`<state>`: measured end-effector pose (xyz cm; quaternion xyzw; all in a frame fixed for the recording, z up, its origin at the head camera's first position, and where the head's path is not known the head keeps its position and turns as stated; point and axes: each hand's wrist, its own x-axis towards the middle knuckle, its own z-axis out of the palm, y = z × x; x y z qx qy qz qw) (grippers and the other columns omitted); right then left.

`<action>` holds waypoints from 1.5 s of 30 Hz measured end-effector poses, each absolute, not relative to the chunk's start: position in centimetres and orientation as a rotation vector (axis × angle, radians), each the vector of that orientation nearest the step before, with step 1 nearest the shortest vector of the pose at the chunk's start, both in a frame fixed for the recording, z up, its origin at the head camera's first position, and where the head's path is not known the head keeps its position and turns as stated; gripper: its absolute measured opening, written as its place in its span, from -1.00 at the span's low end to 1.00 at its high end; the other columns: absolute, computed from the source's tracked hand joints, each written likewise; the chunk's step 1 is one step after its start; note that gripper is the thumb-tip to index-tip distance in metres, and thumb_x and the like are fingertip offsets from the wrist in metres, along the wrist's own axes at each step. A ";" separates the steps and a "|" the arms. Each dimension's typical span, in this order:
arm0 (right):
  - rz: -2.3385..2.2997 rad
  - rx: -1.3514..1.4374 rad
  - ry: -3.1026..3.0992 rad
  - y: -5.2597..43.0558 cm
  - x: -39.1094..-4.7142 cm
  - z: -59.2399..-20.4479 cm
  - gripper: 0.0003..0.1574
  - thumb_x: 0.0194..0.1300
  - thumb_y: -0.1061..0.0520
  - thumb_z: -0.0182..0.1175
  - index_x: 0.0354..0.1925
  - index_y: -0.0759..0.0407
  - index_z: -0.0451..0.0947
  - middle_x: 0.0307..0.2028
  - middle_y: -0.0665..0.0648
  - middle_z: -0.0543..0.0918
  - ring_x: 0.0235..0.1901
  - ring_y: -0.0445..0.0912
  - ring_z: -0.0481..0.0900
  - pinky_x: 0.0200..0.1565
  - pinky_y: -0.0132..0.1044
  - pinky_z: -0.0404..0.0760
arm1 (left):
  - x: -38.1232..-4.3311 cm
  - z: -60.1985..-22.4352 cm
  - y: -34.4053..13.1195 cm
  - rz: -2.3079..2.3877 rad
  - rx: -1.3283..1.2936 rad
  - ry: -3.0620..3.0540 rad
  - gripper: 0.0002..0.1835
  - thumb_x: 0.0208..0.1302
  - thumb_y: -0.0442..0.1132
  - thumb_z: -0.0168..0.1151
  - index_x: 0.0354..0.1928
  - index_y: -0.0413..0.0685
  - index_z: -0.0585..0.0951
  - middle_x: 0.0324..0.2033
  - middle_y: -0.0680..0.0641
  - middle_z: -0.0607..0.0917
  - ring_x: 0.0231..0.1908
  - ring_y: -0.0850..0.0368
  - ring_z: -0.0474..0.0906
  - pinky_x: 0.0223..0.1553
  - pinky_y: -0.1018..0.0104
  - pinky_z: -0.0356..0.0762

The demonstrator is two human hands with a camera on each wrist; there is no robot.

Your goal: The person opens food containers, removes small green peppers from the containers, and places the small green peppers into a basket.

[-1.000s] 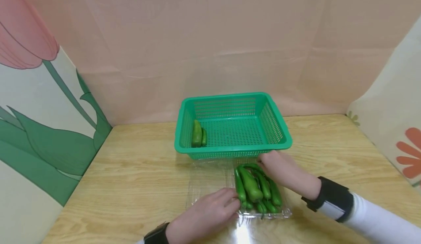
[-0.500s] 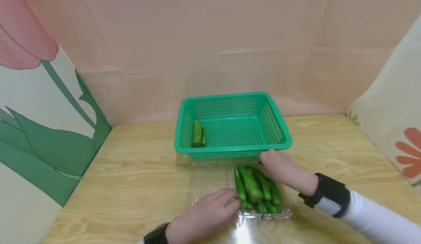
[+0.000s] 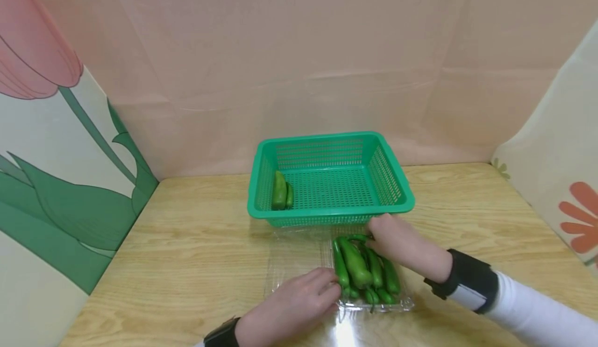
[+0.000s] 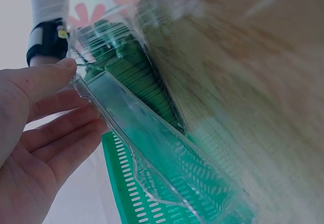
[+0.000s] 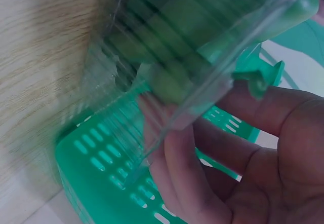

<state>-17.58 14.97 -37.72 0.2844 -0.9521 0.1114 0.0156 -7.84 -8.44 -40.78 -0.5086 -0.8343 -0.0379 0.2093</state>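
Note:
A hinged clear plastic clamshell container (image 3: pixel 374 306) lies on the table, its tray heaped with long green chili peppers (image 3: pixel 356 266). My left hand (image 3: pixel 299 300) pinches its plastic edge at the near left of the tray; the thumb lies over that edge in the left wrist view. At the tray's far right corner, my right hand (image 3: pixel 397 243) has its fingers curled inside among the peppers. In the right wrist view the fingers hold a green chili pepper (image 5: pixel 169 82), partly hidden behind the clear wall, and a curved stem (image 5: pixel 257 84) shows by the thumb.
A green perforated basket (image 3: pixel 331 212) stands just behind the container, with two green peppers (image 3: pixel 279 191) at its left end. The clear lid (image 3: pixel 299 256) lies flat to the left of the tray. A pink cloth backdrop (image 3: pixel 299 66) rises behind the wooden table (image 3: pixel 196 264).
The peppers by my right fingers have shifted slightly within the tray. My left hand stays at the container's edge, and the right hand has barely moved.

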 end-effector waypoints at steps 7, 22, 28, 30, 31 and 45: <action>0.353 0.822 -2.921 15.2 -16.9 -37.6 -0.83 -0.04 0.25 0.38 -0.60 0.12 0.55 -0.62 -0.01 0.57 -0.61 -0.22 0.43 -0.63 -0.38 0.44 | -7.8 -40.9 -8.4 -0.117 -1.414 -2.341 -0.94 0.31 -0.21 0.10 -0.24 0.01 0.53 -0.11 0.08 0.56 -0.05 0.27 0.47 0.05 0.57 0.49; 0.369 0.758 -2.960 15.8 -15.1 -35.8 -0.85 0.00 0.21 0.34 -0.35 0.19 0.68 -0.42 0.10 0.70 -0.56 -0.22 0.53 -0.66 -0.44 0.45 | -7.9 -40.9 -8.4 -0.063 -1.421 -2.294 -0.89 0.33 -0.20 0.09 -0.17 -0.01 0.56 -0.04 0.02 0.59 0.01 0.22 0.51 0.17 0.52 0.44; 0.406 0.787 -2.896 15.5 -14.3 -34.6 -0.85 -0.01 0.21 0.33 -0.35 0.15 0.65 -0.46 0.02 0.67 -0.53 -0.20 0.57 -0.62 -0.41 0.52 | -8.0 -41.0 -8.4 -0.039 -1.413 -2.266 -0.89 0.32 -0.20 0.11 -0.17 0.00 0.56 -0.05 0.02 0.59 0.00 0.22 0.51 0.16 0.52 0.46; 0.425 0.806 -2.873 15.3 -14.2 -34.2 -0.85 -0.01 0.21 0.34 -0.36 0.14 0.63 -0.48 -0.02 0.64 -0.51 -0.22 0.57 -0.57 -0.41 0.55 | -8.0 -41.0 -8.4 -0.036 -1.413 -2.262 -0.89 0.32 -0.20 0.11 -0.17 0.00 0.56 -0.05 0.02 0.59 -0.01 0.23 0.51 0.15 0.52 0.46; 0.437 0.813 -2.863 15.2 -14.1 -34.0 -0.84 -0.01 0.21 0.33 -0.36 0.14 0.63 -0.49 -0.04 0.64 -0.51 -0.23 0.56 -0.55 -0.41 0.56 | -8.0 -41.0 -8.4 -0.034 -1.413 -2.261 -0.89 0.32 -0.20 0.11 -0.17 0.00 0.56 -0.06 0.02 0.59 -0.01 0.23 0.52 0.15 0.52 0.46; 0.585 0.874 -2.784 12.7 -15.3 -31.4 -0.84 0.05 0.20 0.31 -0.31 0.18 0.63 -0.46 -0.01 0.65 -0.45 -0.20 0.60 -0.44 -0.37 0.63 | -8.0 -41.1 -8.3 -0.078 -1.407 -2.267 -0.93 0.32 -0.22 0.09 -0.23 0.00 0.55 -0.10 0.03 0.58 -0.05 0.24 0.51 0.07 0.53 0.50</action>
